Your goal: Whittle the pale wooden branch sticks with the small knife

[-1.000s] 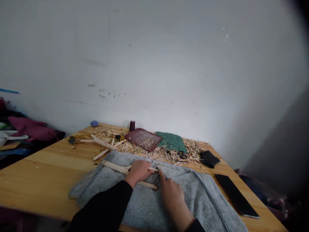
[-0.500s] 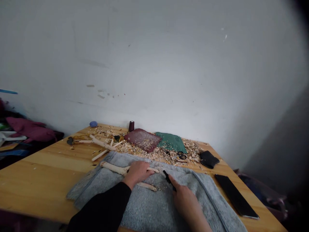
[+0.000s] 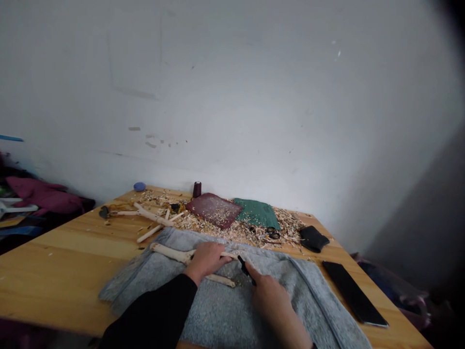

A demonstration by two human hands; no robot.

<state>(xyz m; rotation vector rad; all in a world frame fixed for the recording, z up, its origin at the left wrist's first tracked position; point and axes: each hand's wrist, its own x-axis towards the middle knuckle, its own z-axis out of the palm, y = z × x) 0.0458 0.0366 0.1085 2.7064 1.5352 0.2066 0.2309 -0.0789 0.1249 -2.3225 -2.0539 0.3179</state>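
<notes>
Shaving-strewn desk, white wall | our left hand clamps pale forked branch on grey towel | right hand fingers grip black tool

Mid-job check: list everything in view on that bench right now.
forked branch: one, pale, on towel
tool: one, black, beside branch
towel: one, grey, table front
table: one, light wood, against wall
shavings: heap, tan, behind towel
sheet: one, maroon, on shavings
cloth: one, green, right of sheet
pouch: one, black, right of shavings
phone: one, black, table's right edge
spool: one, dark, by wall
left hand: one, black sleeve, on forked branch
right hand: one, holding tool
</notes>
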